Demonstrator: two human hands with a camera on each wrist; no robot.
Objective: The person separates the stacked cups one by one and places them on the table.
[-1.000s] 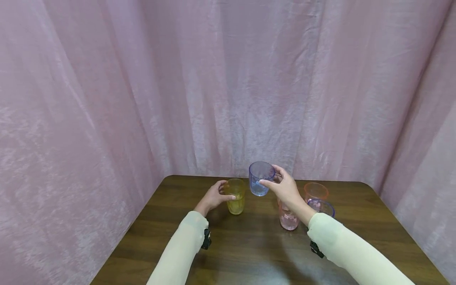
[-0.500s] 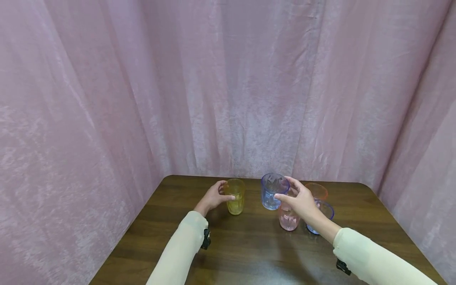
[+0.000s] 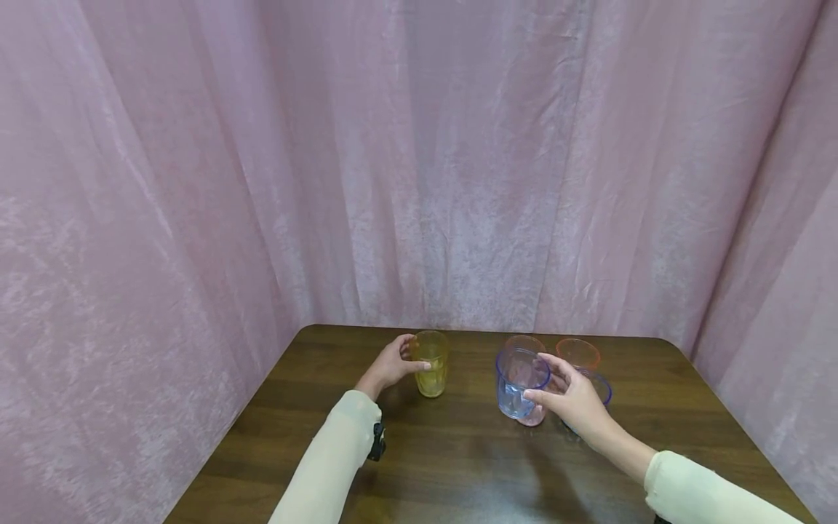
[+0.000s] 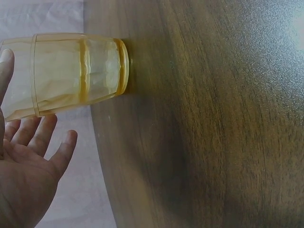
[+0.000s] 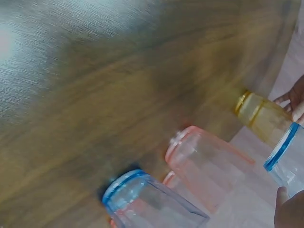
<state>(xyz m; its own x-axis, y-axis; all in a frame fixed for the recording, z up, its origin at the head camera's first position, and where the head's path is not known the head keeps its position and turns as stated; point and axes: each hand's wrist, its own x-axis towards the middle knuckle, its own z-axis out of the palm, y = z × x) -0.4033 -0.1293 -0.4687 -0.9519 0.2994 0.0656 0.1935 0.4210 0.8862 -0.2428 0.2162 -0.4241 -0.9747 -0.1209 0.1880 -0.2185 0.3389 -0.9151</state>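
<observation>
Head view: blue cup [image 3: 520, 384] upright, mouth up.

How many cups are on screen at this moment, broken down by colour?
Yellow cup: 1, touched by the left hand
Blue cups: 2, one held by the right hand at, one behind that hand
Pink cup: 1
Orange cup: 1
Total: 5

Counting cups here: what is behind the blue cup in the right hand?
Behind the held blue cup stands a pink cup, its rim and foot showing; the rest is covered. Farther right are more cups, partly hidden by the right hand.
</observation>
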